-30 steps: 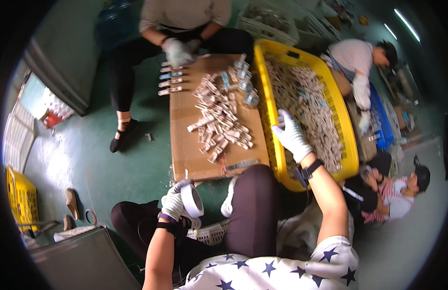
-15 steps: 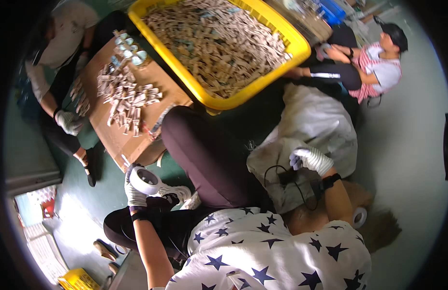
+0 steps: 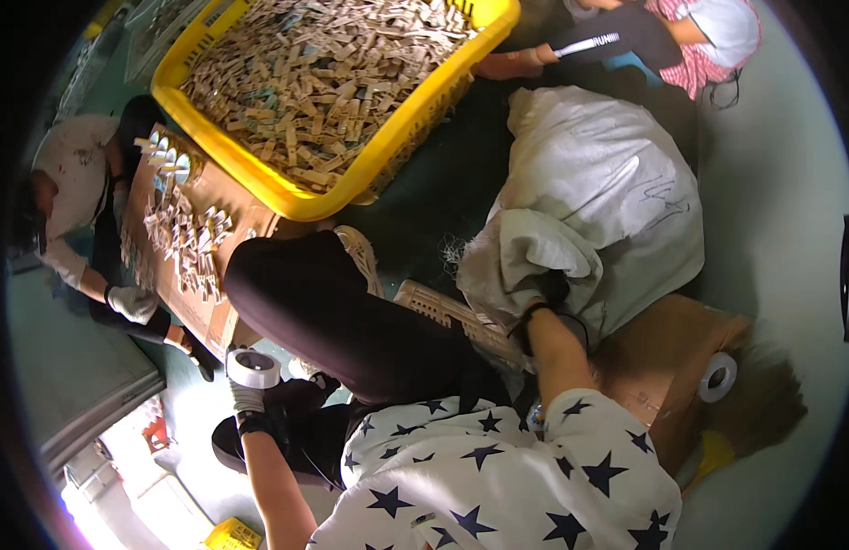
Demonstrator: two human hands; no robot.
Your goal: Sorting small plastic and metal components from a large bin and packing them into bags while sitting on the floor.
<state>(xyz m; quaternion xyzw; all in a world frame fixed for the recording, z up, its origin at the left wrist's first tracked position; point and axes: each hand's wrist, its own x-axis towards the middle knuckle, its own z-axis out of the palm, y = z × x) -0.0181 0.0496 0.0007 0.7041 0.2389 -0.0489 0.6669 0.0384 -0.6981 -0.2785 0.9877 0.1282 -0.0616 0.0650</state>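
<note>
At lower left, a seated worker's gloved left hand (image 3: pixel 247 396) grips a roll of tape (image 3: pixel 253 368), while the right hand (image 3: pixel 545 291), fingers hidden, digs into the white sack (image 3: pixel 617 183) at centre right, best held open wide

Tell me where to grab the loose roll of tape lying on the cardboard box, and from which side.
Take the roll of tape by its ring wall: one finger through the open core, thumb on the outer rim. Come from above, since it lies flat on the cardboard box with the hole facing up and nothing covering it.
</note>
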